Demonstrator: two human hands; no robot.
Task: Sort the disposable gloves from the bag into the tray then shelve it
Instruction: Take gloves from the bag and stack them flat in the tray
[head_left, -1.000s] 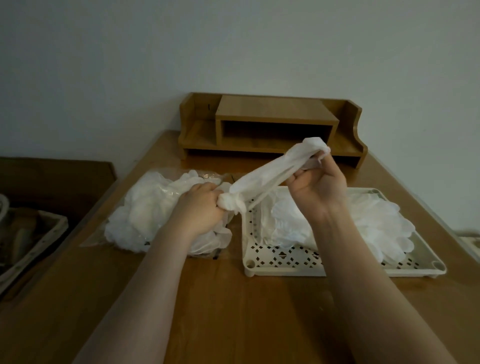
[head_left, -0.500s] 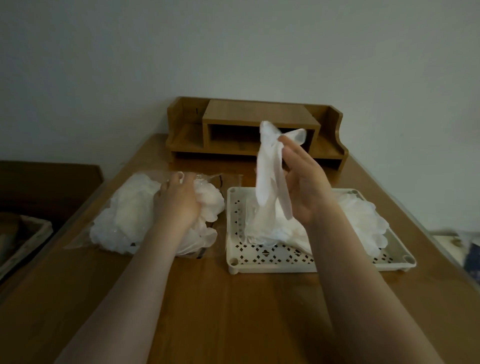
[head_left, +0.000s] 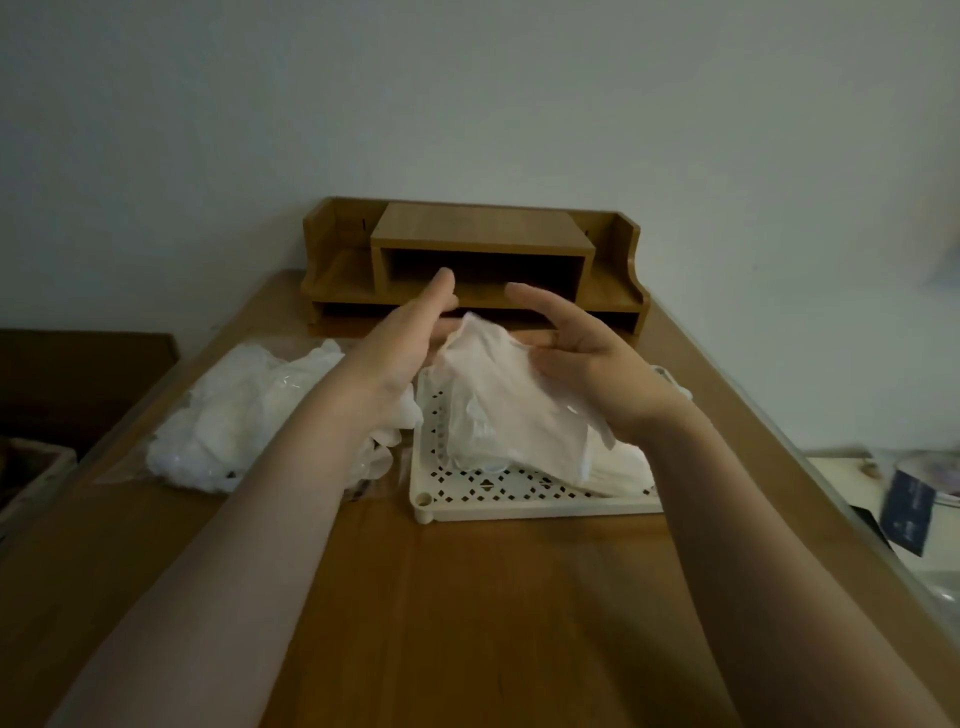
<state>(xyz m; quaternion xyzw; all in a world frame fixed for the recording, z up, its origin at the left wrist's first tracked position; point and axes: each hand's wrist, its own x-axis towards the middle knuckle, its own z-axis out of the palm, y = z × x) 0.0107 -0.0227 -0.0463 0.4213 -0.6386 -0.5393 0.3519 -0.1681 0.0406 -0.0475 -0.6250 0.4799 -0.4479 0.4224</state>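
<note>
A white disposable glove (head_left: 498, 400) is spread out in the air above the left part of the white perforated tray (head_left: 519, 506). My right hand (head_left: 587, 358) holds it from the right, with the glove draped across the palm and the index finger lifted. Just left of the glove, my left hand (head_left: 410, 338) has its fingers straight and its fingertips at the glove's upper edge. More gloves (head_left: 623, 462) lie piled in the tray. The clear bag of gloves (head_left: 234, 415) lies to the tray's left. The wooden desk shelf (head_left: 483, 260) stands at the back against the wall.
The wooden table (head_left: 467, 597) runs toward me. A dark box (head_left: 31, 467) sits beyond its left edge. Off the right edge lie a dark blue card (head_left: 909, 512) and other small items on a pale surface.
My left hand left the bag and rose to meet the glove. The right hand lowered the hanging glove, which is now spread flat between both hands above the tray.
</note>
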